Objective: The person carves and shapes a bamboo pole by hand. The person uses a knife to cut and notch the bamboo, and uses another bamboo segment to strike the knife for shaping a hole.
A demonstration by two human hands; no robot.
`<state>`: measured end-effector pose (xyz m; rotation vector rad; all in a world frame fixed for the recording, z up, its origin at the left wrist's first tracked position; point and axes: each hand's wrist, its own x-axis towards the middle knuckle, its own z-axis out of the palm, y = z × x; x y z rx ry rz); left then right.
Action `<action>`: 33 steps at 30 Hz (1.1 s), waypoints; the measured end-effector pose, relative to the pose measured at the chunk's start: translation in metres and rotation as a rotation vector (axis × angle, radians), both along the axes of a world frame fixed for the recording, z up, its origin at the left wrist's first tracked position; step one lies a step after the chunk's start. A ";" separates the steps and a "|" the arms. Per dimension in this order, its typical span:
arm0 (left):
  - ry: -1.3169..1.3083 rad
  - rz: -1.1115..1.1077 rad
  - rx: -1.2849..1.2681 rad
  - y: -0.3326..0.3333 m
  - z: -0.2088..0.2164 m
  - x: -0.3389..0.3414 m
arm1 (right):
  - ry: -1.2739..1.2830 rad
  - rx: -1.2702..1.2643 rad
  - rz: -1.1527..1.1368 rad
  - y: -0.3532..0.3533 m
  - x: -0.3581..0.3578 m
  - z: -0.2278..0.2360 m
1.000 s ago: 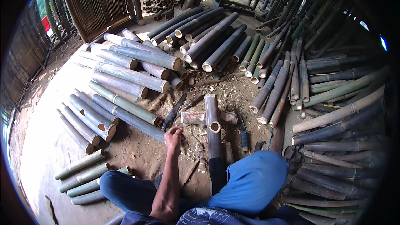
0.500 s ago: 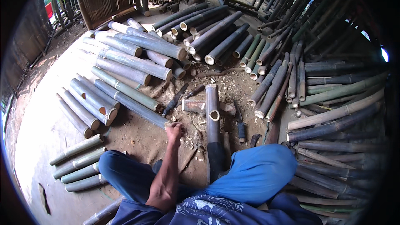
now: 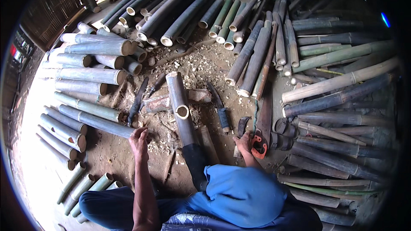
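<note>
A bamboo pole (image 3: 183, 110) lies on the dirt floor (image 3: 115, 154) in front of the seated person, its long axis running from about 12 o'clock down to 6 o'clock, the far cut end pointing away and the near end passing under the blue-trousered knee (image 3: 239, 192); a round hole shows in its upper side near the middle. It looks stiff, hollow and fairly light for its length, with a smooth, rounded skin that could roll or slip, so a grip around the shaft near the middle seems safest. The left hand (image 3: 139, 139) rests at 9 o'clock of the pole, fingers loosely curled on the ground by the wood chips (image 3: 165, 139), holding nothing I can make out. The right hand (image 3: 245, 142), at 3 o'clock, reaches toward the orange handle of a saw (image 3: 260, 139); whether it grips it I cannot tell. A knife (image 3: 220, 109) lies just beyond.
</note>
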<state>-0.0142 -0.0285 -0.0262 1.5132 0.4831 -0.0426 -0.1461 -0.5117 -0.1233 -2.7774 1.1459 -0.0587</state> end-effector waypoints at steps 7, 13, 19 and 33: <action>-0.164 -0.015 -0.039 -0.039 0.020 0.008 | -0.507 1.245 -0.496 0.019 0.048 0.048; -0.579 -0.963 0.516 -0.166 0.186 0.024 | -0.290 1.568 0.176 0.107 0.103 0.161; -0.539 -1.578 0.965 -0.198 0.134 0.068 | 0.423 0.874 0.767 0.148 0.142 0.126; -0.299 -1.358 0.432 -0.191 0.099 0.120 | 0.364 1.220 0.021 0.142 0.213 0.159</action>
